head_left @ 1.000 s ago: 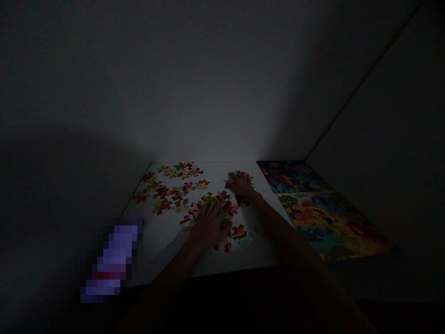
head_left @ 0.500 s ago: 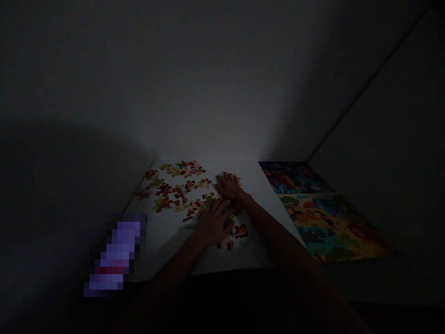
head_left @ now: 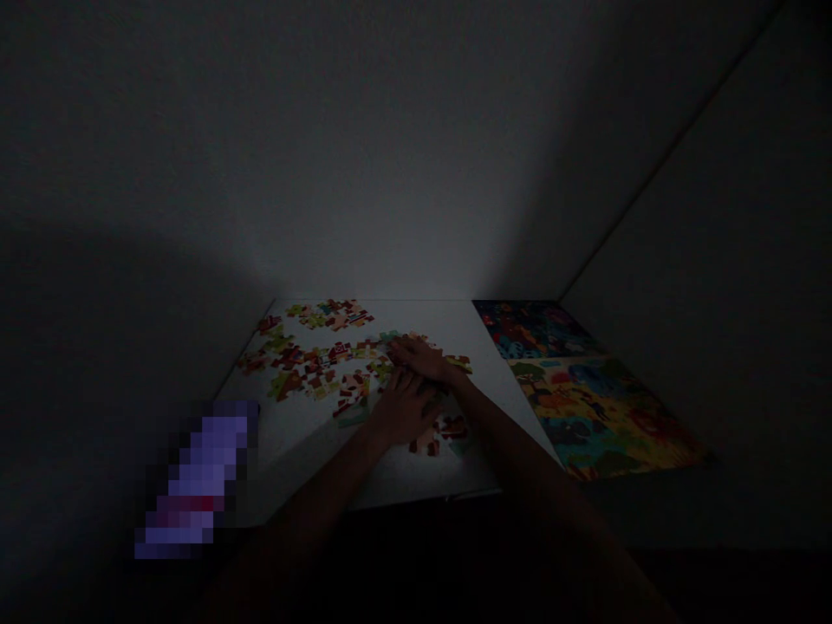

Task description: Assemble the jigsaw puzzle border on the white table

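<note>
Loose jigsaw pieces (head_left: 338,351) in red, green and cream lie scattered over the white table (head_left: 383,485). My left hand (head_left: 404,409) rests palm down with its fingers spread over pieces near the middle. Just beyond it, my right hand (head_left: 421,357) lies flat on more pieces, its fingers pointing left. The two hands are close together and partly overlap in view. Pieces under both palms are hidden. A few pieces (head_left: 425,442) show on the near side of my left hand, and a yellow-green piece (head_left: 460,364) sits right of my right hand.
Two assembled pictures lie at the right: a dark blue one (head_left: 539,329) at the back and a yellow animal scene (head_left: 604,416) in front. A pixelated purple-lit object (head_left: 208,468) is at the left table edge. A pale wall (head_left: 390,173) stands behind the table.
My right hand has shifted left and nearer to my left hand. Some pieces have moved, and a yellow-green one now shows right of my right hand. The view has shifted slightly.
</note>
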A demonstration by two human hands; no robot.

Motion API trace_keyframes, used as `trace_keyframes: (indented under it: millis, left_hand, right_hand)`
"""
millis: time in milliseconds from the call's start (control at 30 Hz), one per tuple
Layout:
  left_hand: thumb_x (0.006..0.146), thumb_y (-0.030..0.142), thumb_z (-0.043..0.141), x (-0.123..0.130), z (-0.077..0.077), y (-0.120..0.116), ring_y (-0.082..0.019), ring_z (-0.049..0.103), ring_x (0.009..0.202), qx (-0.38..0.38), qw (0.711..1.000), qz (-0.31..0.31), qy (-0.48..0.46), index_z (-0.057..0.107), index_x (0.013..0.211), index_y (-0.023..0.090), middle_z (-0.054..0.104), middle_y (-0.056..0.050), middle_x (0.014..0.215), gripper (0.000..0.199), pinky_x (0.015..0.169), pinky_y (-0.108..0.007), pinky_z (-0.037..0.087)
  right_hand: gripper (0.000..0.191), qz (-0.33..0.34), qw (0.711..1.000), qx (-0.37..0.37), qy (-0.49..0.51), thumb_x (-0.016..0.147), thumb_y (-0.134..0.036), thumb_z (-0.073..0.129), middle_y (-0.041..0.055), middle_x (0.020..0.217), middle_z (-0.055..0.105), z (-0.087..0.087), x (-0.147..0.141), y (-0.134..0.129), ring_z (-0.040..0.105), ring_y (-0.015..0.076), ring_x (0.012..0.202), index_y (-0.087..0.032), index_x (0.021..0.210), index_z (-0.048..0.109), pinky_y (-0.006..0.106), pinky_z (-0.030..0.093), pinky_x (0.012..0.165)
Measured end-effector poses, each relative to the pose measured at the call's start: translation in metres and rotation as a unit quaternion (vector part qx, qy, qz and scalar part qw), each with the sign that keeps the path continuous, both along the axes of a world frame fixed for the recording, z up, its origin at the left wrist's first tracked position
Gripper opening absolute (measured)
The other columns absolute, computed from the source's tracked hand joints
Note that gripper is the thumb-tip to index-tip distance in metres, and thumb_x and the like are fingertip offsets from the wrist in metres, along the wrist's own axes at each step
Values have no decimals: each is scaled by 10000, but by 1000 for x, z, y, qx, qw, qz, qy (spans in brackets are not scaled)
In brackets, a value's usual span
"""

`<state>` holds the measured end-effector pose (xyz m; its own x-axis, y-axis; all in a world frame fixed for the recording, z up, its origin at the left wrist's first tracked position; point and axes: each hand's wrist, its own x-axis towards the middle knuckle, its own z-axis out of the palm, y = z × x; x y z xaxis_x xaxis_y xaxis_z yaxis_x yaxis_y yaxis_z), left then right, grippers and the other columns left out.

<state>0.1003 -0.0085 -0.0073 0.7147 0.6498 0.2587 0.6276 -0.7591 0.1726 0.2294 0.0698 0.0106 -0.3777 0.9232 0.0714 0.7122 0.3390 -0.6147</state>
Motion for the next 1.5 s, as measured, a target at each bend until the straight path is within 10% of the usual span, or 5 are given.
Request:
trace_keyframes:
  millis: [267, 500, 833, 1500]
  left_hand:
    - [956, 427, 476, 23, -4, 11, -325, 419, 1359, -10, 1000, 4, 12, 622, 1261, 225, 555, -123, 1382, 393, 1179, -556, 214]
    - [905, 294, 476, 33, -8, 28, -316, 359, 1409, -53, 998, 22, 1, 430, 1451, 162, 453, -161, 1493, 564, 1175, -535, 234]
    - [991, 331, 343, 29, -11, 48, -277, 321, 1443, -21, 999, 47, -13, 481, 1411, 226, 436, -113, 1519, 454, 1184, -538, 224]
    - [999, 436, 335, 17, -13, 57, -388, 306, 1440, 13, 990, 138, 36, 474, 1437, 219, 362, -139, 1565, 508, 1154, -601, 209]
  right_hand:
    - [508, -59, 992, -13, 114, 994, -520, 354, 79, 1222, 688, 6, 20, -22, 619, 223, 1145, -181, 1210, 664, 370, 465, 1009]
    - [510, -119, 985, 119, -50, 1006, -488, 324, 115, 1508, 450, 5, 43, -75, 358, 252, 1429, -215, 1373, 549, 444, 321, 1151]
    - [625, -229, 954, 84, -176, 968, -522, 401, 138, 1588, 309, -28, 60, -141, 205, 328, 1492, -222, 1514, 350, 592, 176, 1179]
    - [683, -179, 954, 37, -236, 948, -605, 409, 109, 1625, 198, -19, 57, -131, 170, 339, 1498, -268, 1535, 314, 606, 115, 1186]
